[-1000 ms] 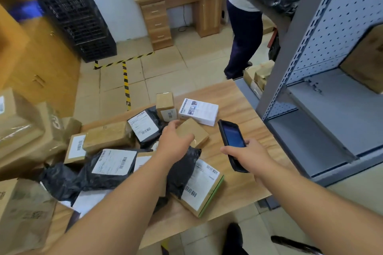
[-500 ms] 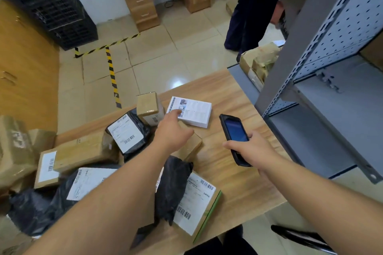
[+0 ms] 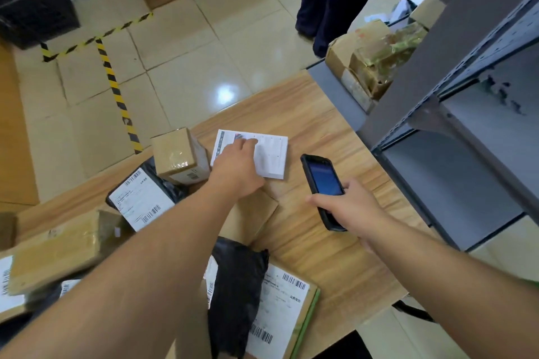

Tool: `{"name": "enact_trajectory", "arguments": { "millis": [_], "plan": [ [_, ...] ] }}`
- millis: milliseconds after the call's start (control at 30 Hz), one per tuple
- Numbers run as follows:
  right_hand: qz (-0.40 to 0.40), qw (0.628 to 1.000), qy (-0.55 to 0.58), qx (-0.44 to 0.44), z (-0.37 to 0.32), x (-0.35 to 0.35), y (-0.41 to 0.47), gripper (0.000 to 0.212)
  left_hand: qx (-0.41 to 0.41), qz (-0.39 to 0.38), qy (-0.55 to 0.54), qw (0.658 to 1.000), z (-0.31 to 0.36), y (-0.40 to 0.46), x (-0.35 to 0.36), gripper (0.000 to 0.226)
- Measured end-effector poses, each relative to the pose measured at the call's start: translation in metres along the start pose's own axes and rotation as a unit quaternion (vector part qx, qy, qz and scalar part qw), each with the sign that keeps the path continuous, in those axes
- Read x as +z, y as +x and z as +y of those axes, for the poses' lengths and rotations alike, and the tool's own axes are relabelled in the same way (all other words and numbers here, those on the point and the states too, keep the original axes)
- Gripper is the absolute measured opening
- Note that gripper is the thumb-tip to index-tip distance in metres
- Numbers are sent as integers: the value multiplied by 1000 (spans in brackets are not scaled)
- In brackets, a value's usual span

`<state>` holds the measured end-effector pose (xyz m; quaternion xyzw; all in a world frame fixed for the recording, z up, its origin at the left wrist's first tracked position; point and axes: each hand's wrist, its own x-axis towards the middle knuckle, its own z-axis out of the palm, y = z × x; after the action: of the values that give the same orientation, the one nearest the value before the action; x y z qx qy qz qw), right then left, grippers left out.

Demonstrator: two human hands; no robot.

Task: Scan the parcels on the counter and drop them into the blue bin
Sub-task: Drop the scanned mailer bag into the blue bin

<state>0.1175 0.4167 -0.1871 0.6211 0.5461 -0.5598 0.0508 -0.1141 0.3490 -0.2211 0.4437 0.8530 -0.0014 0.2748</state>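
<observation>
A flat white box [image 3: 269,156] lies at the far side of the wooden counter [image 3: 320,242]. My left hand [image 3: 236,167] rests on its left part, fingers spread over the top, not closed round it. My right hand [image 3: 348,208] grips a black handheld scanner [image 3: 322,186], screen up, just right of the white box. A small brown carton [image 3: 179,154] stands left of the white box. A flat brown box [image 3: 250,218] lies under my left wrist. Black mailer bags with white labels [image 3: 140,201] and a labelled flat carton [image 3: 287,309] lie nearer me. No blue bin is in view.
A grey metal shelf rack [image 3: 455,114] borders the counter on the right, with a taped carton [image 3: 367,64] on its lower shelf. Another person's legs [image 3: 329,0] stand on the tiled floor beyond. Black crates [image 3: 29,0] stack at the far left behind yellow-black floor tape [image 3: 116,93].
My left hand left the flat brown box and reached forward onto the white box. The scanner hand shifted slightly forward. The view tilted further down.
</observation>
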Motion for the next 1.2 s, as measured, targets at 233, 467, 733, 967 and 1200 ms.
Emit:
{"name": "enact_trajectory", "arguments": {
  "millis": [233,467,733,967,1200],
  "plan": [
    [-1,1000,24,16,4,5,12,59,42,-18,78,996,-7,36,7,102],
    [-1,999,40,23,6,7,11,59,69,9,107,992,-9,44,7,98],
    [3,998,58,12,1,-10,-11,51,56,60,28,996,7,31,-17,103],
    [3,999,43,-21,-4,-35,-34,55,13,116,-80,990,25,-6,-41,103],
    [-25,997,-7,-70,-5,-62,-68,59,-21,142,-329,933,38,-76,-63,77]
  ]
}}
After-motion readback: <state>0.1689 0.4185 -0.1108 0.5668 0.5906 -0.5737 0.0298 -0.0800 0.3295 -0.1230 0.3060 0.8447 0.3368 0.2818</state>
